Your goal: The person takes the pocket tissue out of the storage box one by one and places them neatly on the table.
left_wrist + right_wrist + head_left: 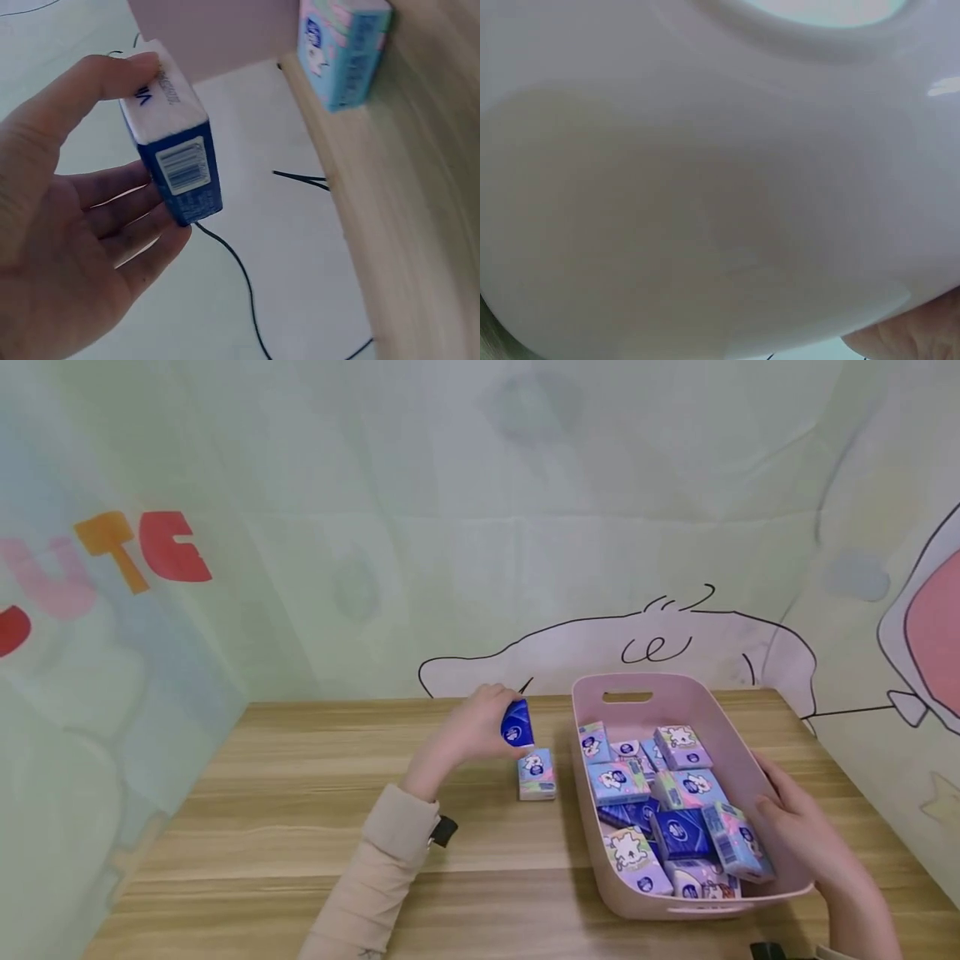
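My left hand [476, 727] pinches a dark blue tissue pack [516, 723] between thumb and fingers. In the left wrist view, the pack's white end and barcode side show, with the thumb on the white end. Just below it in the head view, a pastel tissue pack [536, 775] lies on the table, left of the pink basket [678, 703]. Several pastel and dark blue packs [682, 833] lie jumbled in the basket. My right hand [806, 831] grips the basket's right rim, thumb over the inner side. Pink basket wall [705, 225] fills most of the right wrist view.
The wood-grain table [262, 827] extends to the left and front. A printed cloth backdrop [450, 552] with cartoon drawings and letters rises right behind its far edge and along both sides. The basket has a handle slot in its far end.
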Demonstrator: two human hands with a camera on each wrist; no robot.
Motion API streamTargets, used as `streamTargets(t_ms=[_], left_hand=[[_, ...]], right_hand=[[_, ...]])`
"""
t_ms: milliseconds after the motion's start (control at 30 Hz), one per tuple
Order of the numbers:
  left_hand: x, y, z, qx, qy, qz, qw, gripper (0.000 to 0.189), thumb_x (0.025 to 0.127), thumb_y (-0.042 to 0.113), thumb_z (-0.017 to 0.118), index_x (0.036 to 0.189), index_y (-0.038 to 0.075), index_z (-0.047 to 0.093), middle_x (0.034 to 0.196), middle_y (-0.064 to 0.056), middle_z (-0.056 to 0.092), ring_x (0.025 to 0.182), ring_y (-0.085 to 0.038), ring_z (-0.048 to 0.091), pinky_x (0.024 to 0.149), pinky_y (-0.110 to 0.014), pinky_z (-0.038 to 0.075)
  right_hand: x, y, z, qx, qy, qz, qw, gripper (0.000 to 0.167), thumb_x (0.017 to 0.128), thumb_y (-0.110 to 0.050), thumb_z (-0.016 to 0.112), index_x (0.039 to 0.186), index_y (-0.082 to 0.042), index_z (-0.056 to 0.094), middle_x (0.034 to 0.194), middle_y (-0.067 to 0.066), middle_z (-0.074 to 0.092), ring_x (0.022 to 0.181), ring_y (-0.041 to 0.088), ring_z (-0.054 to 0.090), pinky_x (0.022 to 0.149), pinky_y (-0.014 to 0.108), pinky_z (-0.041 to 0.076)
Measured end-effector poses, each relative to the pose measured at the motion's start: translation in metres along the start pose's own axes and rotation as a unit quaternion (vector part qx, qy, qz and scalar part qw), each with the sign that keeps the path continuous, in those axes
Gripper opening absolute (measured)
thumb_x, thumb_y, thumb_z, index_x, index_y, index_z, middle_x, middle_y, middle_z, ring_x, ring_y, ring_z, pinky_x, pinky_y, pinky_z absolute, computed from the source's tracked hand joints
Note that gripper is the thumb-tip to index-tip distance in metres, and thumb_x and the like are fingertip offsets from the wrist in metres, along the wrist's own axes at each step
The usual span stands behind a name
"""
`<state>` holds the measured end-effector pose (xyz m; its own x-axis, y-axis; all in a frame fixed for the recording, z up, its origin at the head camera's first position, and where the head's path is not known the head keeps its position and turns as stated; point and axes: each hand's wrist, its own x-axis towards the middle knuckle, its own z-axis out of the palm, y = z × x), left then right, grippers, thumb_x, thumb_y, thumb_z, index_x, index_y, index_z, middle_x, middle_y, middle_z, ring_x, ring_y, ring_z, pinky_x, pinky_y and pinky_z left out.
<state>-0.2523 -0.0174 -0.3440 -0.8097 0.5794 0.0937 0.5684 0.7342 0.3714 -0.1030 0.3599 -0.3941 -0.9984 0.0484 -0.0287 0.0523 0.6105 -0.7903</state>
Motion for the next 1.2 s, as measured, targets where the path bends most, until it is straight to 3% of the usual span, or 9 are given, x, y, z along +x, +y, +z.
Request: streamTargets(t_ms=[267, 333, 400, 433, 533, 600, 700, 800, 1200], left_hand=[[-0.007, -0.025, 0.023, -0.023, -0.064, -0.014, 0.9976, 0.073, 0.069, 0.025, 0.084, 0.129, 0.001, 0.050, 0.119, -0.012, 0.059, 0.110, -0.026, 0.053, 0.097, -0.039, 0.049], [-0.008, -0.029, 0.030, -0.026, -0.071, -0.016, 0.9970, 0.072, 0.069, 0.025, 0.085, 0.127, 0.000, 0.051, 0.117, -0.013, 0.059, 0.109, -0.026, 0.054, 0.097, -0.039, 0.049], [-0.010, -0.031, 0.036, -0.025, -0.072, -0.020, 0.9969, 0.072, 0.069, 0.024, 0.085, 0.127, 0.000, 0.051, 0.118, -0.014, 0.058, 0.109, -0.026, 0.053, 0.099, -0.039, 0.048], [-0.010, -0.032, 0.039, -0.025, -0.071, -0.022, 0.9969, 0.072, 0.068, 0.024, 0.085, 0.127, 0.000, 0.051, 0.118, -0.014, 0.057, 0.109, -0.026, 0.053, 0.099, -0.040, 0.048], [-0.011, -0.033, 0.047, -0.016, -0.072, -0.030, 0.9968, 0.073, 0.068, 0.024, 0.086, 0.127, 0.000, 0.051, 0.120, -0.014, 0.056, 0.112, -0.026, 0.052, 0.102, -0.040, 0.046], [-0.010, -0.033, 0.050, -0.009, -0.072, -0.033, 0.9968, 0.073, 0.068, 0.025, 0.086, 0.127, 0.000, 0.051, 0.120, -0.013, 0.056, 0.112, -0.026, 0.052, 0.103, -0.040, 0.046], [-0.009, -0.033, 0.053, -0.001, -0.078, -0.035, 0.9963, 0.074, 0.068, 0.027, 0.086, 0.128, 0.001, 0.051, 0.122, -0.013, 0.057, 0.114, -0.026, 0.052, 0.104, -0.040, 0.045], [-0.008, -0.032, 0.056, 0.003, -0.084, -0.033, 0.9959, 0.073, 0.068, 0.027, 0.086, 0.128, 0.002, 0.051, 0.122, -0.012, 0.056, 0.115, -0.025, 0.051, 0.105, -0.040, 0.045], [-0.009, -0.029, 0.060, 0.005, -0.094, -0.025, 0.9952, 0.072, 0.068, 0.024, 0.086, 0.127, 0.002, 0.052, 0.122, -0.012, 0.056, 0.116, -0.025, 0.050, 0.107, -0.041, 0.043]], right_hand=[[0.001, 0.006, 0.000, -0.006, 0.006, -0.011, 0.9999, 0.057, 0.103, -0.012, 0.030, 0.154, -0.006, 0.006, 0.150, 0.038, 0.019, 0.130, 0.056, 0.027, 0.107, 0.066, 0.026], [0.001, 0.007, 0.000, -0.011, 0.009, -0.014, 0.9998, 0.057, 0.103, -0.013, 0.031, 0.154, -0.006, 0.007, 0.150, 0.038, 0.020, 0.130, 0.055, 0.028, 0.113, 0.047, 0.030], [0.000, 0.006, 0.000, -0.020, 0.012, -0.015, 0.9996, 0.056, 0.103, -0.014, 0.031, 0.154, -0.007, 0.008, 0.150, 0.037, 0.022, 0.129, 0.053, 0.030, 0.109, 0.037, 0.034], [0.000, 0.005, 0.001, -0.014, 0.011, -0.017, 0.9997, 0.056, 0.103, -0.013, 0.030, 0.154, -0.006, 0.008, 0.150, 0.037, 0.022, 0.129, 0.053, 0.030, 0.109, 0.044, 0.034], [-0.001, 0.004, 0.002, -0.017, 0.014, -0.021, 0.9995, 0.056, 0.103, -0.013, 0.031, 0.154, -0.006, 0.009, 0.150, 0.037, 0.023, 0.128, 0.051, 0.031, 0.107, 0.033, 0.035], [-0.001, 0.005, 0.002, -0.016, 0.015, -0.024, 0.9995, 0.056, 0.103, -0.012, 0.031, 0.154, -0.006, 0.009, 0.149, 0.037, 0.023, 0.127, 0.051, 0.032, 0.107, 0.033, 0.035], [-0.002, 0.004, 0.002, -0.011, 0.015, -0.025, 0.9995, 0.056, 0.103, -0.010, 0.030, 0.154, -0.005, 0.009, 0.149, 0.038, 0.023, 0.127, 0.052, 0.031, 0.111, 0.042, 0.033], [-0.001, 0.003, 0.002, -0.001, 0.010, -0.019, 0.9998, 0.056, 0.102, -0.009, 0.029, 0.154, -0.003, 0.008, 0.150, 0.039, 0.020, 0.129, 0.055, 0.028, 0.103, 0.070, 0.025], [-0.001, 0.002, 0.002, 0.000, 0.013, -0.016, 0.9998, 0.056, 0.102, -0.009, 0.029, 0.153, -0.001, 0.008, 0.150, 0.039, 0.019, 0.130, 0.057, 0.025, 0.103, 0.072, 0.022]])
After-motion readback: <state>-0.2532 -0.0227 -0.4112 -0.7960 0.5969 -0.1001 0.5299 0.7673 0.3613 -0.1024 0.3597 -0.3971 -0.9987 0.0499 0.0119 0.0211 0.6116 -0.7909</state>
